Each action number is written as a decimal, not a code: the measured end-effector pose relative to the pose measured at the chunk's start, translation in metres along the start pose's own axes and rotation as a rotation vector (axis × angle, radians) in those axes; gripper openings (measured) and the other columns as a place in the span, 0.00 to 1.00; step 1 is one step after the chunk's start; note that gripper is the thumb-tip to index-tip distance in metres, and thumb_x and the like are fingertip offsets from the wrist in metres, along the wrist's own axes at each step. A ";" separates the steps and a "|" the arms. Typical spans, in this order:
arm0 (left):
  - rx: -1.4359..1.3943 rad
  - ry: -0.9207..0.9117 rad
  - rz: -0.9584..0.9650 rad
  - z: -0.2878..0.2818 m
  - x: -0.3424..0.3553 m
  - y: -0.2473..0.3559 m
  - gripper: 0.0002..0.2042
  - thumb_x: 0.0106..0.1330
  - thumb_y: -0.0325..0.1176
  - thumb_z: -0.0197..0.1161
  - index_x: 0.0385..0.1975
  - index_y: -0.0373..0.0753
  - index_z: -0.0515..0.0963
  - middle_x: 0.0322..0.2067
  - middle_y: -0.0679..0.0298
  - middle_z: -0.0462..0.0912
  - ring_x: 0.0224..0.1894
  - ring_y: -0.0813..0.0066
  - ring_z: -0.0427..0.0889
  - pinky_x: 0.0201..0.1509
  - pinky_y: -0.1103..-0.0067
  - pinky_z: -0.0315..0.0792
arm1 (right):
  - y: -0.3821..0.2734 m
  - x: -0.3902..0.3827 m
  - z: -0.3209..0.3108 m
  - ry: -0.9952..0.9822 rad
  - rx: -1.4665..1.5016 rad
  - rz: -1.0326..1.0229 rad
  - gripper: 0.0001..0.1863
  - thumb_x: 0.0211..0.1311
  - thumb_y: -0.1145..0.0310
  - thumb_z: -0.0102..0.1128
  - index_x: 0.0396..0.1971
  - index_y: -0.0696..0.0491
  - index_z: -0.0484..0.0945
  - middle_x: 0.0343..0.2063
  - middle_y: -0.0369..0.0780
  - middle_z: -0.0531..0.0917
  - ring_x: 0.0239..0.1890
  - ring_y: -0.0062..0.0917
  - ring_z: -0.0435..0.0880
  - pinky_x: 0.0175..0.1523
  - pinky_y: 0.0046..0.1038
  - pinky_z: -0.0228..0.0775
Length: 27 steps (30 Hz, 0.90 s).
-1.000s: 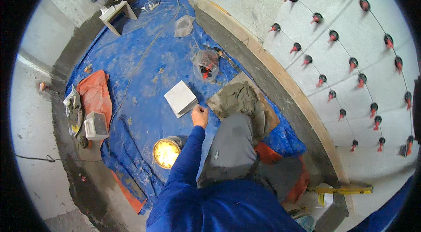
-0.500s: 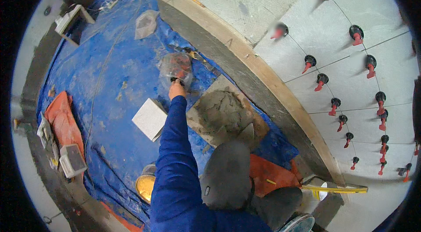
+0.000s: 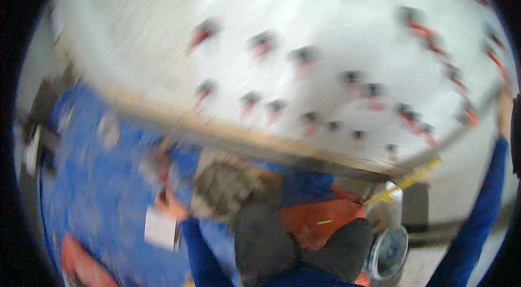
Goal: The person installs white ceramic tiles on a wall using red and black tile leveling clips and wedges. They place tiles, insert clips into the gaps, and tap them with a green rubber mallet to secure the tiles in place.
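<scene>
My left hand (image 3: 172,207) is low over the blue sheet, beside a white block (image 3: 160,228). Its fingers look closed round something dark and reddish that blur keeps me from making out. Just beyond it lies a clear plastic bag (image 3: 150,167) with red pieces in or by it. My right hand (image 3: 506,107) is raised at the far right edge, close to the tiled wall; its fingers are smeared. Near it is a red tile-levelling clip (image 3: 497,64). Several more black-and-red levelling clips (image 3: 304,56) stick out from the pale tiles (image 3: 325,21).
Grey mortar (image 3: 225,181) is heaped on a board on the blue sheet (image 3: 87,178). A wooden strip (image 3: 233,131) runs along the wall's foot. Beside my knees are an orange sheet (image 3: 312,221), a bucket (image 3: 389,253) and a yellow level-like bar (image 3: 410,180).
The view has swung right toward the tiled wall and is blurred. My right arm has come into view, raised at the right. My left hand now appears lower, still near the bag.
</scene>
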<state>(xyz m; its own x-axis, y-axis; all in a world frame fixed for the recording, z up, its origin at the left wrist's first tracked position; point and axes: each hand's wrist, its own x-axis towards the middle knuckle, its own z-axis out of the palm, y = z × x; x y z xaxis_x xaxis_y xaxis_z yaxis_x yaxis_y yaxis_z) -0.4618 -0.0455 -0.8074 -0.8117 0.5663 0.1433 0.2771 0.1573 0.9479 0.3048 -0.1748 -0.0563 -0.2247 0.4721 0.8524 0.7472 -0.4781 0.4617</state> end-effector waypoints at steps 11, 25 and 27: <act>-0.686 -0.724 0.354 -0.050 -0.134 0.324 0.13 0.76 0.33 0.60 0.55 0.36 0.73 0.50 0.61 0.74 0.51 0.70 0.74 0.57 0.72 0.70 | -0.016 0.027 -0.051 -0.002 0.548 0.514 0.28 0.72 0.55 0.59 0.65 0.54 0.75 0.66 0.48 0.77 0.71 0.41 0.73 0.73 0.38 0.64; -1.191 -1.375 0.772 -0.086 -0.280 0.725 0.11 0.70 0.25 0.67 0.47 0.30 0.75 0.39 0.62 0.82 0.40 0.79 0.82 0.46 0.80 0.77 | -0.168 -0.053 -0.181 0.080 1.340 0.144 0.19 0.62 0.69 0.71 0.52 0.56 0.82 0.44 0.47 0.87 0.42 0.35 0.87 0.47 0.33 0.80; -1.116 -1.363 0.880 -0.083 -0.296 0.751 0.13 0.69 0.29 0.71 0.45 0.30 0.76 0.37 0.63 0.83 0.40 0.81 0.82 0.44 0.82 0.78 | -0.160 -0.055 -0.175 0.223 1.356 0.244 0.12 0.63 0.76 0.64 0.46 0.58 0.82 0.39 0.48 0.88 0.39 0.42 0.89 0.44 0.36 0.81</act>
<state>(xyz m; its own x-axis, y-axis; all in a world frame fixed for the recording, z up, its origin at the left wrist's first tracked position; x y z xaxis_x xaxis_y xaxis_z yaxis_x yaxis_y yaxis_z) -0.0560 -0.1623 -0.1140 0.3653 0.4154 0.8331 -0.5201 -0.6511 0.5528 0.0882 -0.2544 -0.1340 -0.0007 0.2942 0.9558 0.7690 0.6112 -0.1875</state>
